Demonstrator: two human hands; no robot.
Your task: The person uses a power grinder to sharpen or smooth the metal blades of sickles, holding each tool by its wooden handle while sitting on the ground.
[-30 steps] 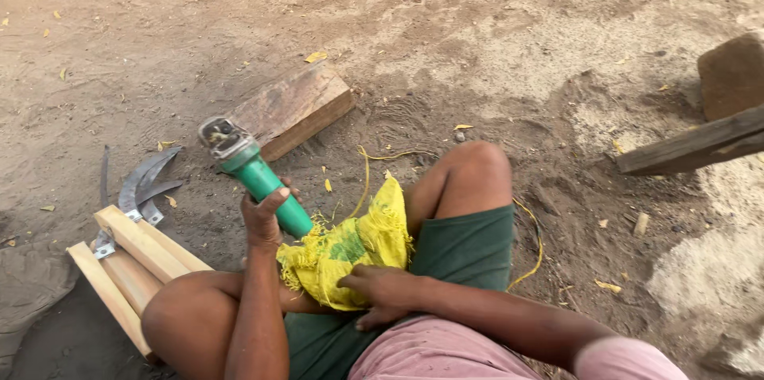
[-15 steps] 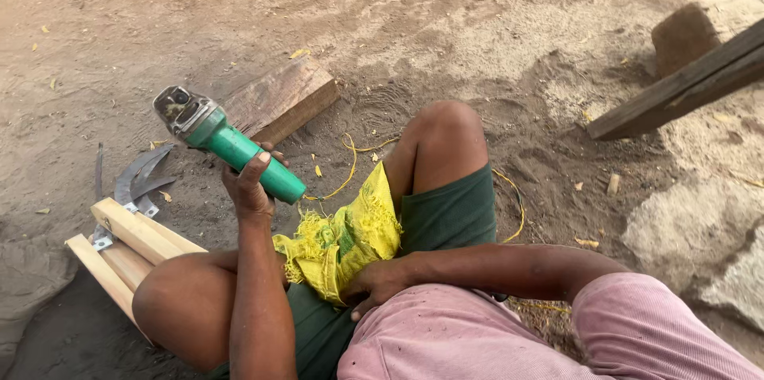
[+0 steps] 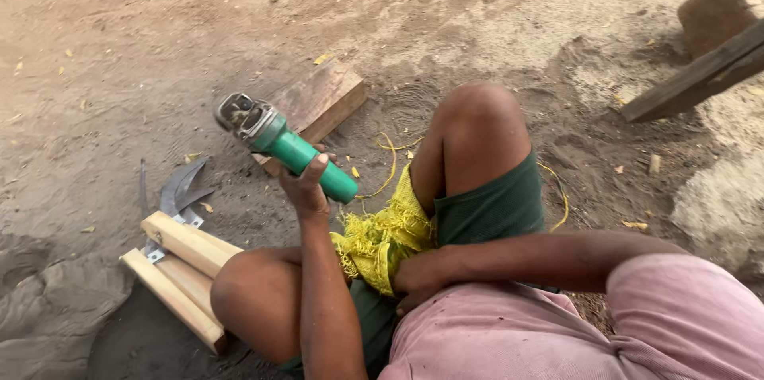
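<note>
I sit on the dirt ground with my knees bent. My left hand [image 3: 306, 185] grips the green body of an angle grinder [image 3: 290, 149], whose grey metal head points up and to the left, off the ground. My right hand [image 3: 418, 280] reaches across my lap and closes on a bunch of yellow mesh netting [image 3: 382, 237] that lies between my thighs on my green shorts. A loose yellow strand [image 3: 390, 165] trails from it onto the dirt.
A flat wooden block [image 3: 322, 97] lies on the dirt just beyond the grinder. Light wooden handles [image 3: 183, 265] with curved metal blades [image 3: 179, 189] lie beside my left knee. A dark plank [image 3: 696, 77] and stones [image 3: 716, 6] sit at the right.
My left hand has lifted the grinder a little higher off my lap, its head swinging up and left. My right hand stays on the yellow netting. The view has shifted slightly.
</note>
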